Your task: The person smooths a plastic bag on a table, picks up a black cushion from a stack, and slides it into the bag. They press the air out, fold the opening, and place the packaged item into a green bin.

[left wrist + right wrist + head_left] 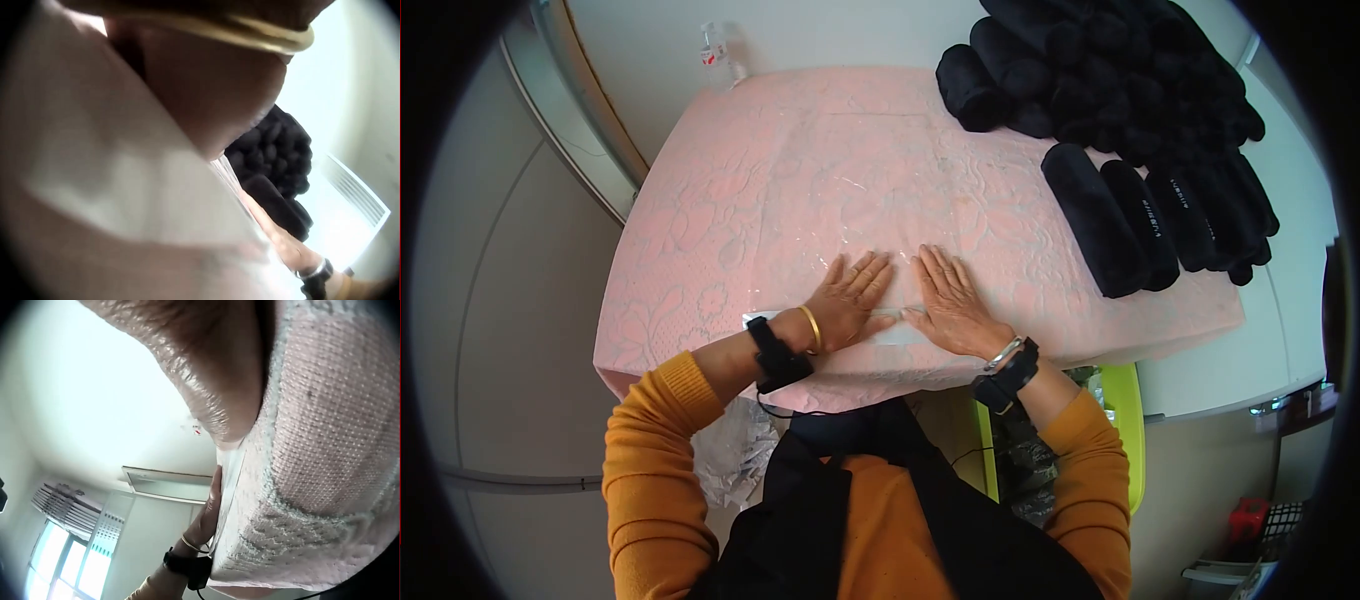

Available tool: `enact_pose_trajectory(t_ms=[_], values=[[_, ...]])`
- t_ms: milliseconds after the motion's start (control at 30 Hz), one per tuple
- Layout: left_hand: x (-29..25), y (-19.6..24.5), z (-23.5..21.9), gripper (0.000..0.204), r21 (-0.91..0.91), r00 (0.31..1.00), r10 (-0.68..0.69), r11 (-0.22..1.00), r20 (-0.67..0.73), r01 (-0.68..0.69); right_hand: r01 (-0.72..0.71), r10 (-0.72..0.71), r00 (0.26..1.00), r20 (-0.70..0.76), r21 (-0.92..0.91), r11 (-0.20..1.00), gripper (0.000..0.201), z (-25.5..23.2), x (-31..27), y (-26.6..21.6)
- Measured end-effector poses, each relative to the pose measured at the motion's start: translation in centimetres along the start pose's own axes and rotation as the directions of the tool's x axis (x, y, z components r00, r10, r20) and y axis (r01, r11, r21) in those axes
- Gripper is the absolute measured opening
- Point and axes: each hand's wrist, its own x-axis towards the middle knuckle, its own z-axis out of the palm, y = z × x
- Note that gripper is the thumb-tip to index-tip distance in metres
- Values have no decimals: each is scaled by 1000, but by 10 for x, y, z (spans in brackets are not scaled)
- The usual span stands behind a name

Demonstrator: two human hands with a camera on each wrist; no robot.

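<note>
A clear plastic bag (pixel 840 205) lies flat on the pink lace tablecloth (pixel 670 240), with glints along its creases. A whitish strip (pixel 887 334) runs across its near end, close to the table's front edge. My left hand (pixel 852 303) rests palm down on the plastic, fingers straight and pointing away from me. Beside it, my right hand (pixel 950 305) presses flat in the same way, the two thumbs nearly meeting over the strip. Seen from the left wrist, the strip (pixel 156 194) fills much of the blurred foreground. Neither hand grips anything.
Black plush rolls (pixel 1100 80) are heaped at the back right, with several more (pixel 1095 220) lined up in front. A clear bottle (pixel 716 58) stands at the far left corner. Below the table are a yellow-green bin (pixel 1125 430) and crumpled clear plastic (pixel 735 455).
</note>
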Motion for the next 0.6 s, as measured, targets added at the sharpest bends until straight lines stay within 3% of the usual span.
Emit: enact_pose_trajectory(t_ms=[133,200,333,500,600], values=[[-40,-51,-16,74,49,980,-191,981,53,188,12,-13,999,52,25,1000,77,-6,-5,3],[-59,-77,-19,76,79,911,-410,907,-53,413,8,-9,999,38,27,1000,78,-5,-4,5],[-92,-74,-21,75,85,906,-415,903,-80,421,15,-17,999,52,31,999,79,-10,-21,-8],[-142,-34,-26,76,120,938,-342,930,-52,346,46,-47,999,23,60,997,77,-20,-78,-45],[-153,-25,-35,76,193,941,-340,923,1,333,66,-76,996,39,219,973,72,-28,-94,-48]])
